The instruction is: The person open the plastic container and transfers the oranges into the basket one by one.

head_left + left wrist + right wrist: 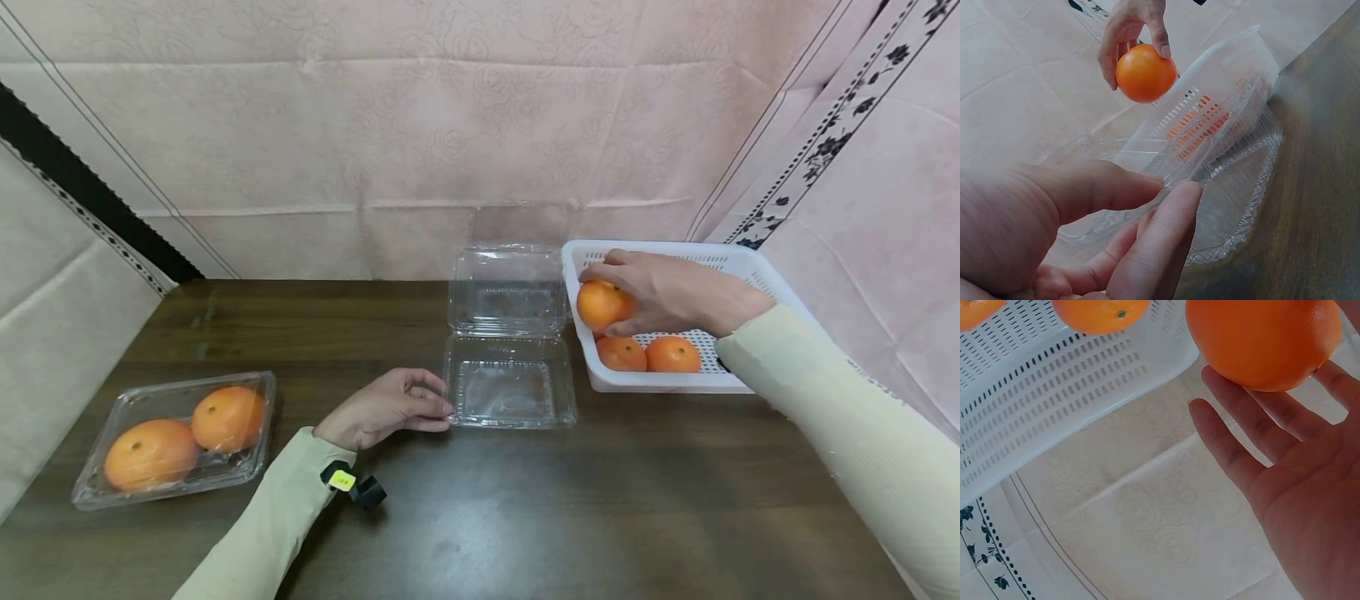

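My right hand [663, 287] grips an orange [602, 307] at the left end of a white plastic basket [667, 383]. In the left wrist view this orange [1146, 74] is held up by the thumb and fingers, above the basket's rim. Two more oranges show in the basket: one [621, 355] partly beneath the held one, another [673, 354] beside it. With thumb and forefinger, my left hand [393, 410] pinches the left edge of a clear clamshell box [510, 392]. That box lies unfolded, its bare lid half [510, 283] behind the bare near half.
On the left of the brown wooden table [480, 517] sits a closed clear box [172, 493] with two oranges [152, 454] inside. A pale cloth [375, 133] hangs behind the table and along both sides. The basket stands close against the clamshell's right side.
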The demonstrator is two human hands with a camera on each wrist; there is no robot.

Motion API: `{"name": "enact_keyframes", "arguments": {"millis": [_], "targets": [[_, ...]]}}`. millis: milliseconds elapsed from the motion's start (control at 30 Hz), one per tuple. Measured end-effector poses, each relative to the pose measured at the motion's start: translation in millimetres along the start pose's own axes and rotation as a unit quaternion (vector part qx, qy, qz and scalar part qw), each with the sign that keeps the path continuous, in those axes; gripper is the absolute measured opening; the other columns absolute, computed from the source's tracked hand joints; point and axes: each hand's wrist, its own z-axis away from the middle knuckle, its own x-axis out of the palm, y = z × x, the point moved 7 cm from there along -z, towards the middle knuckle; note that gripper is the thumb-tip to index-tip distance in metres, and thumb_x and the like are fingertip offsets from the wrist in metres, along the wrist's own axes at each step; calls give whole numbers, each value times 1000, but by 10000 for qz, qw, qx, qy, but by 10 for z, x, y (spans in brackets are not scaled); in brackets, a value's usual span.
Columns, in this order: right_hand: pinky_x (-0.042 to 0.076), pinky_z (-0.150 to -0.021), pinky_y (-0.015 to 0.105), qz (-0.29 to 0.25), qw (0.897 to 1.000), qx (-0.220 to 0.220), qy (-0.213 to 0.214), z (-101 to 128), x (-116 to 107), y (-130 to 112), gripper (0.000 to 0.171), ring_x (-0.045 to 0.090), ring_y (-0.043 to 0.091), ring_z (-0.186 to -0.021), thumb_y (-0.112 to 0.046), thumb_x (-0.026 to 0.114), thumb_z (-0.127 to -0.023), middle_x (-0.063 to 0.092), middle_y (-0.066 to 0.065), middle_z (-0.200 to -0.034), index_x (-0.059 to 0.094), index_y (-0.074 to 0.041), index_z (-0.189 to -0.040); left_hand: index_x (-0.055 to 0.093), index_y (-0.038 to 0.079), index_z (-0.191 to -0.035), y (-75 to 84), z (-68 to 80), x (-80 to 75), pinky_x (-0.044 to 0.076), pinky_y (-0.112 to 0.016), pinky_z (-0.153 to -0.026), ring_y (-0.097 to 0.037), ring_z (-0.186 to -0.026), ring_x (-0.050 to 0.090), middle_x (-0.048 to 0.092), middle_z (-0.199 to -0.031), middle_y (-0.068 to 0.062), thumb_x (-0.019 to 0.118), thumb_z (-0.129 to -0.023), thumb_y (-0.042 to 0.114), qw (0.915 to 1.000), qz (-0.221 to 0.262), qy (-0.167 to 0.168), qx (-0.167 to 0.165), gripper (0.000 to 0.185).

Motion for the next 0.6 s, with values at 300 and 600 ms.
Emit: {"name": "enact_keyframes", "arguments": {"millis": [300,600], "targets": [[56,-90,42,-164,9997,97,-119,33,49,85,63,59,22,-99,-25,87,-80,61,6,-119,60,-17,-136,43,-14,-134,-5,-2,2,61,-41,-94,-19,-92,74,72,-98,-11,65,-95,-4,10000,-8,-9,-5,46],[57,-95,48,-291,9991,280,-152,64,107,209,65,61,25,-104,-28,87,-81,62,9,-124,58,-17,-137,43,-15,-133,-4,-10,10,62,-40,-93,-19,-91,74,72,-96,-11,65,-94,-5,10000,-3,2,40,46]]}}
